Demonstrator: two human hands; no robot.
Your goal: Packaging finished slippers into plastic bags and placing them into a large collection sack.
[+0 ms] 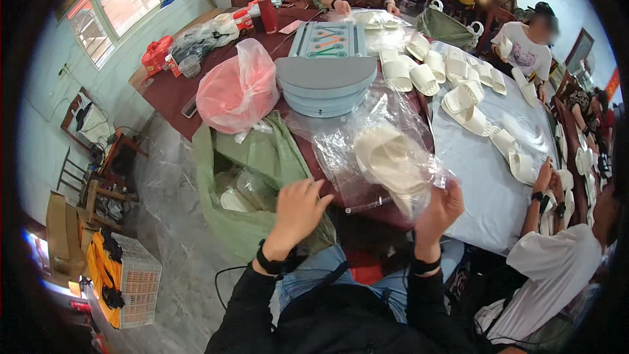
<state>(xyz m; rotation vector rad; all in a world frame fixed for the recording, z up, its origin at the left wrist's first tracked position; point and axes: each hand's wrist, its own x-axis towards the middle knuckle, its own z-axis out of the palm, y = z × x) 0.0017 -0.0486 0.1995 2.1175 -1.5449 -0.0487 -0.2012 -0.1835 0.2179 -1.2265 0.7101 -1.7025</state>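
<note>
In front of me, a pair of cream slippers (386, 157) sits inside a clear plastic bag (436, 174). My right hand (440, 213) grips the bag's near right end, holding it tilted over the table's near edge. My left hand (300, 213) is empty, its fingers apart, to the left of the bag and above the open mouth of a green woven sack (219, 183). Down in that sack lie more bagged slippers (239, 196). Flat clear bags (334, 157) are spread on the dark red table under and beside the slippers.
A grey-blue rounded box (326, 88) and a pink plastic bag (239, 88) stand beyond the sack. Loose cream slippers (468, 95) cover the pale tabletop (458, 183) to the right. Co-workers handle items at the far side and right. An orange-draped crate (139, 282) sits on the floor left.
</note>
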